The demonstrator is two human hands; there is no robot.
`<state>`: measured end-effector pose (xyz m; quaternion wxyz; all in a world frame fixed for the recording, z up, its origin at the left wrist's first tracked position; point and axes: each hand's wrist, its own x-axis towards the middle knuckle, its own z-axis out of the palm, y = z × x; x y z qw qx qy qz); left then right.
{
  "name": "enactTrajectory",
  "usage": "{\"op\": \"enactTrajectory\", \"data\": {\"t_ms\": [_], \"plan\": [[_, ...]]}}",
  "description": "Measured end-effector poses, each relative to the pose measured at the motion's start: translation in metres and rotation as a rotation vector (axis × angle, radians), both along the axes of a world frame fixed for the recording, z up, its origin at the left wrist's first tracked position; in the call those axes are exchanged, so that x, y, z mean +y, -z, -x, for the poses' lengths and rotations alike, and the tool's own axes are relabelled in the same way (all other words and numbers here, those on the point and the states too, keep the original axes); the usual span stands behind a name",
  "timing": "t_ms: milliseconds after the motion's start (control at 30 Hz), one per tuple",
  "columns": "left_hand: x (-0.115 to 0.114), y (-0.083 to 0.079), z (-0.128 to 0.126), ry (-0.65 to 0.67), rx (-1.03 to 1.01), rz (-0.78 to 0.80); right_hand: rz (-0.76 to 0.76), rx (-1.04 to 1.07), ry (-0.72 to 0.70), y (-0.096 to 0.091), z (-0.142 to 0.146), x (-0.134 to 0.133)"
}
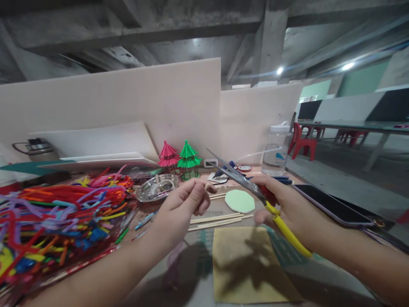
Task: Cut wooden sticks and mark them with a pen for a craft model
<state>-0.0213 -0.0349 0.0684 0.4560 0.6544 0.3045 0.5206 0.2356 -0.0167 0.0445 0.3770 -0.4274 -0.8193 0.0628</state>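
Observation:
My left hand is closed in a pinch. A short pale stub like the end of a wooden stick pokes out between its thumb and fingers; the rest is hidden. In my right hand is a pair of scissors with yellow handles, its blades parted and pointing up and left toward the left hand. Several thin wooden sticks lie on the table below and between the hands. Close by are a pale green eight-sided piece and a yellowish square sheet shaded by the right hand.
Colourful pipe cleaners are heaped at left beside a silver tray. Behind stand a pink paper pagoda and a green one, before a white partition. At right are a clear water bottle and a phone.

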Motion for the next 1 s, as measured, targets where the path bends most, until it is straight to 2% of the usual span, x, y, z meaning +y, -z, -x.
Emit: {"op": "enactTrajectory", "data": {"t_ms": [233, 600, 667, 733, 833, 1000], "plan": [[-0.001, -0.006, -0.005, 0.014, -0.038, 0.097, 0.0, 0.007, -0.005, 0.002, -0.001, 0.002], [0.001, -0.005, -0.001, -0.037, 0.043, 0.004, -0.034, -0.031, -0.025, 0.002, -0.003, 0.004], [0.008, -0.007, 0.005, -0.117, 0.11, -0.086, -0.032, -0.015, -0.026, 0.0, -0.002, 0.004], [0.019, -0.009, 0.014, -0.254, 0.203, -0.179, -0.033, 0.007, -0.039, -0.002, 0.0, 0.004], [0.041, -0.008, 0.03, -0.411, 0.337, -0.161, -0.028, 0.022, -0.042, -0.005, 0.003, 0.004], [0.069, 0.008, 0.047, -0.416, 0.566, -0.094, -0.005, 0.008, -0.033, -0.005, 0.002, 0.006]]}}
